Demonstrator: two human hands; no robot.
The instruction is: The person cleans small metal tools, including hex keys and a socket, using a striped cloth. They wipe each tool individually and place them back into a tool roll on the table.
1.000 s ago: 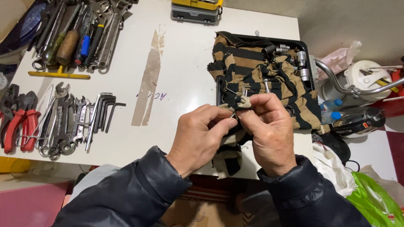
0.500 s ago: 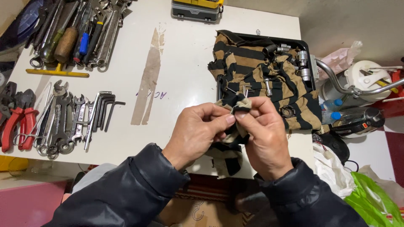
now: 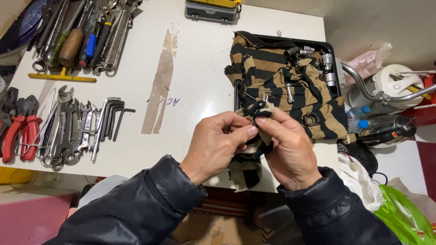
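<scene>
A corner of the striped rag (image 3: 290, 90) is being pinched shut in both grips, left hand (image 3: 218, 145) and right hand (image 3: 286, 149), near the bench (image 3: 200, 68) edge, probably wiping something small.

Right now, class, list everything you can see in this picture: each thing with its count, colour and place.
table: one, white, centre
striped cloth: one, tan and black, over the tray, near end pinched in both hands
tray: one, black, right side of table
sockets: several, silver, on the cloth
hex keys: several, dark, left of centre
spanners: several, silver, left edge
pliers: red-handled, far left
screwdrivers and wrenches: a pile, top left
case: one, grey and yellow, top edge
left hand: gripping cloth
right hand: gripping cloth
</scene>
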